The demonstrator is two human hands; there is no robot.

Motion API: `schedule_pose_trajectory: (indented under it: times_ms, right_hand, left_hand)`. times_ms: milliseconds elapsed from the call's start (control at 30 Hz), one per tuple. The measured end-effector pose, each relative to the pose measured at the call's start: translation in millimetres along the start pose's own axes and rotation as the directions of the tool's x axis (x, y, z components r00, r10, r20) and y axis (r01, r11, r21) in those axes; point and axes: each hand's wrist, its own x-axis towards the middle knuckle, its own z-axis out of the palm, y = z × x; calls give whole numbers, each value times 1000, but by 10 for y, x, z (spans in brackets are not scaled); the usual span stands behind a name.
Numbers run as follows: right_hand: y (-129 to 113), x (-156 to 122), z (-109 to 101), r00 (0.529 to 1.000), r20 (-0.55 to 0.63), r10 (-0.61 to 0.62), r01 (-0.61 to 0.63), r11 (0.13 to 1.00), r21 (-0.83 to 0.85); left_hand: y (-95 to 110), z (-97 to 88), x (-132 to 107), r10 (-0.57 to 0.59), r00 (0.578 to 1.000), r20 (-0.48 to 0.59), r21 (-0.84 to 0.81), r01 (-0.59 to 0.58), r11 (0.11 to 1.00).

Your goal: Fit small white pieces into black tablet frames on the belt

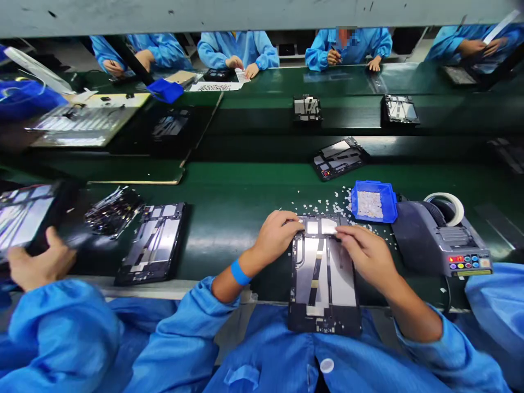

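Observation:
An opened tablet (341, 278) lies in front of me, its silver battery area and dark flat cables showing, its near end jutting past the table edge. At its top left corner, my left hand (278, 237) has thumb and fingers pinched together, with a tiny pale bit at the tips. My right hand (368, 254) pinches at the top right corner, beside a bright metal cover; what its fingertips hold is too small to make out. Small white pieces (338, 207) are scattered just beyond the tablet, beside a blue bin (395, 210) with more of them.
A tape dispenser (426, 234) stands to the right. Left are another opened tablet (151, 245), a heap of dark strips (112, 213) and a co-worker's hand (41, 259) on a tablet. More tablets (339, 158) lie on the belt beyond; several co-workers sit opposite.

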Motion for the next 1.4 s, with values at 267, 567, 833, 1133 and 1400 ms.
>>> schedule_pose_trajectory:
  times_ms: [267, 567, 833, 1133, 1400]
  right_hand:
    - [-212, 708, 440, 921, 384, 68, -163, 962, 221]
    - [-199, 612, 491, 929, 354, 105, -207, 942, 264]
    - [-158, 592, 519, 984, 176, -29, 2, 989, 150]
    - [-171, 622, 471, 967, 224, 118, -164, 967, 197]
    - [-220, 504, 514, 995, 43, -89, 93, 990, -108]
  left_hand:
    - [22, 126, -13, -120, 982, -143, -266, 79, 961]
    - [238, 246, -44, -400, 901, -171, -448, 290, 845]
    - [306, 193, 85, -526, 844, -103, -490, 417, 765]
    - [480, 104, -30, -517, 855, -51, -431, 448, 784]
    - [417, 134, 1, -589, 808, -25, -575, 471, 669]
